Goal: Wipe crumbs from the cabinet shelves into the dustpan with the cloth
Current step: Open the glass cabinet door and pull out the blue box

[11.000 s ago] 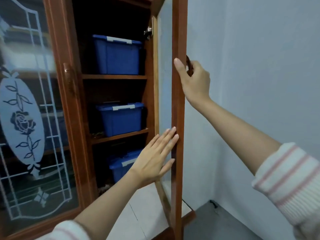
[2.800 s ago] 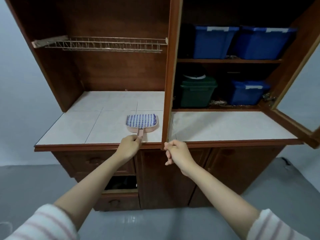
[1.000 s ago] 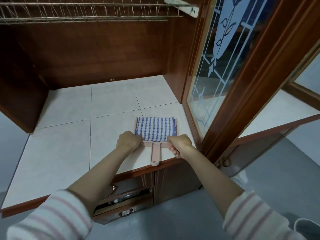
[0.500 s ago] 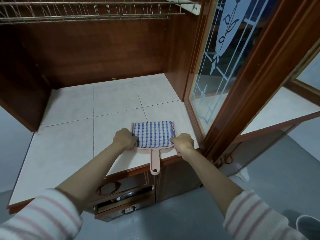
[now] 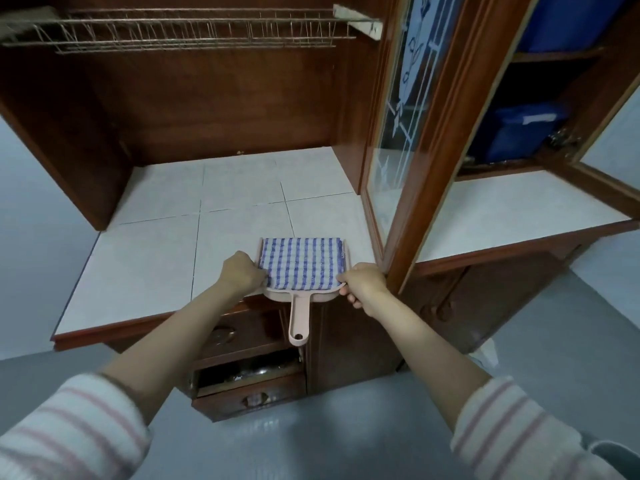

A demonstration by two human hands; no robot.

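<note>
Dustpan drawn closer to the tiled counter's edge

Left hand fingers curl tight on its left rim. The folded checked cloth lies inside, between both grips. Right hand fingers clamp its right corner. The handle now overhangs farther than a moment ago.

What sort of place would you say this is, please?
Probably a home kitchen or pantry corner: a wooden cabinet with a wire dish rack, a white tiled counter, and blue storage boxes on its shelves.

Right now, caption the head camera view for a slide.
Left hand and right hand grip a pink dustpan carrying a folded checked cloth at the counter edge.
</note>
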